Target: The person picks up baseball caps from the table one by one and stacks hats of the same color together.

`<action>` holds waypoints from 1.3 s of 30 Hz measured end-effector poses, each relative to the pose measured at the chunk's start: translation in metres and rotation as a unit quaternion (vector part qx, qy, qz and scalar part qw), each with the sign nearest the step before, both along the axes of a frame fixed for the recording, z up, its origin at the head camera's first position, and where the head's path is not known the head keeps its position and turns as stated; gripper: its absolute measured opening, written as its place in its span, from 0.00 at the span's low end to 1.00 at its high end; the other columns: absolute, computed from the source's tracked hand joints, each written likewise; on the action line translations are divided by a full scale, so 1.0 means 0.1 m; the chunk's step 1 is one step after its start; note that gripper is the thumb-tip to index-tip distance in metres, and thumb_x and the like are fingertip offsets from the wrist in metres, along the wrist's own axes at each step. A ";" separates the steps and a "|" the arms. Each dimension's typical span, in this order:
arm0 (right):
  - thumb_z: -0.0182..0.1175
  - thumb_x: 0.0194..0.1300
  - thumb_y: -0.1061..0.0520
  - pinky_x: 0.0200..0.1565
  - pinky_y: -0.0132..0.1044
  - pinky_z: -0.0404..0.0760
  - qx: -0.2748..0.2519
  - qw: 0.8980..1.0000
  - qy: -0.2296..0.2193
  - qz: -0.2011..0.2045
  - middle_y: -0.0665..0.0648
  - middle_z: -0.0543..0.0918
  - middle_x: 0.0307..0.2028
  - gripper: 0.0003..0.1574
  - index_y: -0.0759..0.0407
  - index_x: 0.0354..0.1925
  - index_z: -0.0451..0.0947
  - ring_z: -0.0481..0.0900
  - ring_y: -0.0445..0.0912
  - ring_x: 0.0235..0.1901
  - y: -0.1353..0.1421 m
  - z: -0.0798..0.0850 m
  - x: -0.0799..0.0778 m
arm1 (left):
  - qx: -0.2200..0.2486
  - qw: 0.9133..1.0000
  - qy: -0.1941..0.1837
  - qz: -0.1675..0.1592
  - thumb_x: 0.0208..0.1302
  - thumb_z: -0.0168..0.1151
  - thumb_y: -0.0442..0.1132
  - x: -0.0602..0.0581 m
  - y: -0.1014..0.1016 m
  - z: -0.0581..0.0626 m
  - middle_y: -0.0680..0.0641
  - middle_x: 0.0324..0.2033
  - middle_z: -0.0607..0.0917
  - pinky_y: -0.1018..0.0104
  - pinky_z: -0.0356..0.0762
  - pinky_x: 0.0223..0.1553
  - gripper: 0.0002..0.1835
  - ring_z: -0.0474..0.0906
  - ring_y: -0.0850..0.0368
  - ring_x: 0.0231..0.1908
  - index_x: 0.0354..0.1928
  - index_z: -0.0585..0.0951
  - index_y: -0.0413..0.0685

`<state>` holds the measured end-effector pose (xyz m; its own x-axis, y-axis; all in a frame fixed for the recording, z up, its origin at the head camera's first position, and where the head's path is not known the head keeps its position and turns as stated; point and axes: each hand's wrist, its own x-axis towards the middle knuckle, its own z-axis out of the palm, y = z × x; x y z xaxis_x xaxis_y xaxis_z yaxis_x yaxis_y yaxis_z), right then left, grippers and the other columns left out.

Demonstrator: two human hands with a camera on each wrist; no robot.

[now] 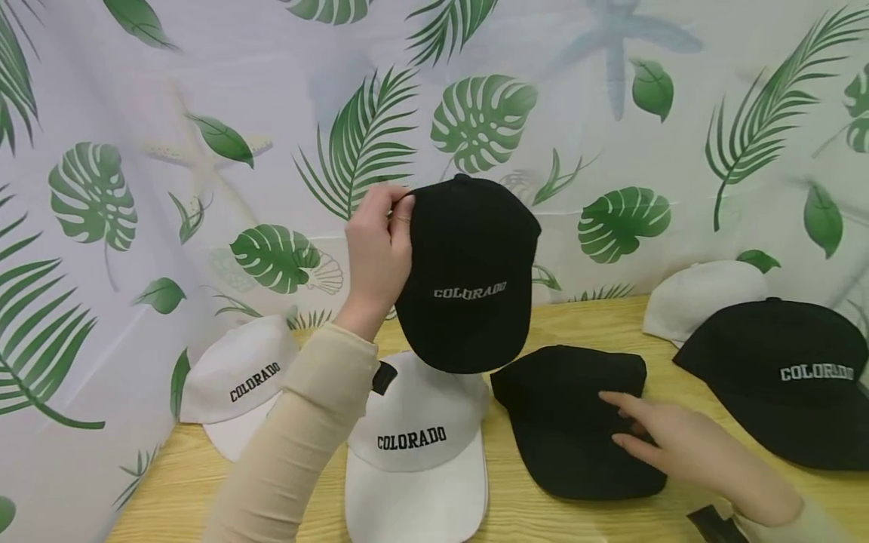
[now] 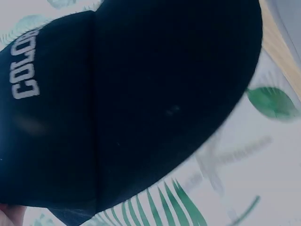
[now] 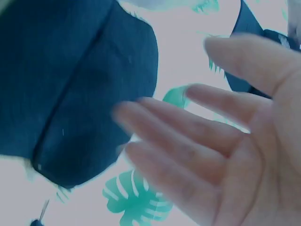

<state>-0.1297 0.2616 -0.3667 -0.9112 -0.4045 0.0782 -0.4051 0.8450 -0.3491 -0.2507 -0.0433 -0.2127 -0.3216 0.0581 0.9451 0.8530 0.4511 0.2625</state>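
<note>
My left hand [image 1: 380, 253] pinches a black baseball cap [image 1: 468, 332] by the side of its crown, between thumb and fingers. The cap hangs upright with its brim down, and white COLORADO lettering shows on its front. Large in the left wrist view is the same cap's brim [image 2: 174, 94]. My right hand [image 1: 686, 445] reaches over a second black cap [image 1: 577, 422] on the table, overlapping its right part in the head view. Spread, lightly bent fingers [image 3: 183, 146] of this hand hold nothing. No lettering shows on that second cap.
Below the raised cap, a white COLORADO cap [image 1: 417, 490] lies on the wooden table [image 1: 170, 490]. Another white cap [image 1: 237, 377] is at the left. Farther right, a black COLORADO cap [image 1: 781, 347] overlaps a white cap [image 1: 706, 294]. A leaf-print cloth [image 1: 543, 45] hangs behind.
</note>
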 end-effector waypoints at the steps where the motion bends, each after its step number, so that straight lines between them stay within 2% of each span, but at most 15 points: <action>1: 0.59 0.57 0.53 0.24 0.32 0.72 -0.014 1.000 0.026 -0.007 0.52 0.79 0.34 0.30 0.64 0.55 0.66 0.78 0.42 0.30 0.02 0.03 -0.01 | 0.001 1.000 0.002 -0.008 0.62 0.52 0.30 0.02 0.05 -0.01 0.41 0.26 0.75 0.63 0.67 0.30 0.07 0.68 0.51 0.26 0.28 0.74 0.33; 5: 0.57 0.59 0.57 0.27 0.35 0.75 -0.083 0.990 0.106 -0.038 0.58 0.78 0.39 0.26 0.66 0.54 0.65 0.78 0.49 0.35 0.10 0.10 -0.05 | 0.003 0.999 0.009 -0.035 0.61 0.52 0.29 0.08 0.26 -0.09 0.42 0.23 0.74 0.65 0.66 0.28 0.06 0.67 0.53 0.24 0.27 0.74 0.34; 8: 0.56 0.61 0.58 0.30 0.36 0.76 -0.133 0.984 0.111 -0.042 0.62 0.77 0.43 0.26 0.68 0.55 0.63 0.77 0.45 0.38 0.15 0.08 -0.08 | -0.002 0.999 0.005 -0.050 0.61 0.53 0.29 0.11 0.41 -0.16 0.44 0.22 0.73 0.66 0.66 0.27 0.06 0.67 0.54 0.23 0.27 0.74 0.35; 10: 0.53 0.63 0.59 0.31 0.36 0.77 -0.187 0.980 0.069 -0.031 0.65 0.75 0.45 0.28 0.70 0.58 0.59 0.75 0.38 0.40 0.17 0.06 -0.11 | -0.004 0.998 -0.003 -0.059 0.61 0.53 0.29 0.14 0.50 -0.21 0.44 0.23 0.73 0.67 0.66 0.28 0.06 0.67 0.54 0.24 0.27 0.74 0.35; 12: 0.48 0.66 0.60 0.33 0.35 0.77 -0.249 0.968 0.008 -0.021 0.70 0.71 0.48 0.30 0.72 0.60 0.53 0.72 0.32 0.41 0.19 0.02 -0.14 | -0.003 0.998 -0.016 -0.065 0.61 0.52 0.30 0.16 0.59 -0.26 0.44 0.23 0.74 0.69 0.66 0.28 0.06 0.67 0.54 0.24 0.27 0.74 0.36; 16: 0.40 0.70 0.58 0.37 0.38 0.77 -0.360 0.927 -0.098 -0.027 0.79 0.60 0.53 0.33 0.76 0.63 0.41 0.70 0.29 0.42 0.21 -0.02 -0.19 | 0.012 0.994 -0.057 -0.091 0.62 0.51 0.30 0.19 0.74 -0.35 0.43 0.25 0.75 0.74 0.70 0.32 0.06 0.71 0.54 0.27 0.29 0.74 0.35; 18: 0.39 0.70 0.56 0.38 0.39 0.77 -0.391 0.911 -0.125 -0.037 0.77 0.59 0.53 0.35 0.74 0.64 0.37 0.71 0.30 0.41 0.23 -0.03 -0.19 | 0.016 0.991 -0.084 -0.108 0.62 0.51 0.30 0.21 0.81 -0.40 0.42 0.27 0.76 0.76 0.71 0.34 0.06 0.73 0.54 0.29 0.30 0.75 0.34; 20: 0.37 0.71 0.55 0.39 0.39 0.76 -0.412 0.900 -0.136 -0.040 0.71 0.63 0.52 0.35 0.73 0.65 0.35 0.73 0.33 0.41 0.25 -0.03 -0.20 | 0.011 0.987 -0.110 -0.118 0.63 0.50 0.31 0.22 0.88 -0.46 0.42 0.27 0.76 0.77 0.72 0.35 0.07 0.73 0.54 0.29 0.30 0.75 0.35; 22: 0.36 0.71 0.55 0.39 0.38 0.76 -0.420 0.897 -0.131 -0.036 0.63 0.67 0.49 0.35 0.72 0.65 0.34 0.74 0.36 0.41 0.29 -0.02 -0.19 | 0.002 0.983 -0.136 -0.122 0.63 0.50 0.32 0.23 0.95 -0.52 0.43 0.27 0.76 0.77 0.71 0.36 0.07 0.73 0.55 0.29 0.30 0.75 0.35; 24: 0.36 0.71 0.56 0.37 0.38 0.77 -0.419 0.899 -0.121 -0.043 0.62 0.67 0.49 0.35 0.72 0.65 0.33 0.74 0.36 0.41 0.33 -0.02 -0.18 | -0.015 0.981 -0.156 -0.115 0.64 0.50 0.33 0.23 1.01 -0.58 0.44 0.27 0.76 0.77 0.71 0.35 0.07 0.73 0.55 0.30 0.30 0.74 0.36; 28: 0.38 0.71 0.54 0.36 0.41 0.77 -0.391 0.908 -0.126 -0.083 0.75 0.60 0.53 0.38 0.71 0.64 0.29 0.74 0.40 0.42 0.45 -0.02 -0.14 | -0.067 0.974 -0.198 -0.091 0.63 0.51 0.34 0.19 1.07 -0.70 0.47 0.25 0.76 0.76 0.68 0.31 0.07 0.71 0.58 0.27 0.28 0.74 0.40; 30: 0.40 0.70 0.54 0.35 0.43 0.77 -0.375 0.909 -0.149 -0.100 0.80 0.57 0.54 0.42 0.70 0.63 0.25 0.75 0.46 0.42 0.49 -0.03 -0.11 | -0.111 0.966 -0.223 -0.070 0.63 0.52 0.35 0.18 1.09 -0.76 0.49 0.23 0.75 0.75 0.66 0.29 0.07 0.70 0.59 0.25 0.28 0.74 0.42; 32: 0.43 0.69 0.53 0.34 0.45 0.77 -0.362 0.908 -0.180 -0.110 0.80 0.58 0.52 0.45 0.68 0.62 0.21 0.76 0.53 0.41 0.51 -0.04 -0.08 | -0.164 0.954 -0.249 -0.040 0.64 0.52 0.38 0.16 1.10 -0.80 0.51 0.22 0.76 0.74 0.65 0.26 0.08 0.69 0.61 0.23 0.28 0.75 0.45; 36: 0.47 0.67 0.54 0.31 0.46 0.77 -0.355 0.898 -0.235 -0.114 0.73 0.66 0.43 0.50 0.64 0.57 0.15 0.77 0.54 0.34 0.50 -0.05 -0.03 | -0.255 0.918 -0.303 0.002 0.63 0.52 0.40 0.10 1.11 -0.85 0.53 0.23 0.76 0.73 0.66 0.26 0.07 0.70 0.61 0.23 0.29 0.76 0.48; 39: 0.48 0.66 0.54 0.30 0.45 0.77 -0.345 0.896 -0.253 -0.122 0.68 0.70 0.39 0.51 0.63 0.55 0.14 0.78 0.54 0.31 0.51 -0.07 -0.01 | -0.299 0.888 -0.349 0.011 0.63 0.53 0.40 0.05 1.13 -0.89 0.53 0.23 0.77 0.71 0.66 0.26 0.07 0.71 0.61 0.24 0.29 0.76 0.49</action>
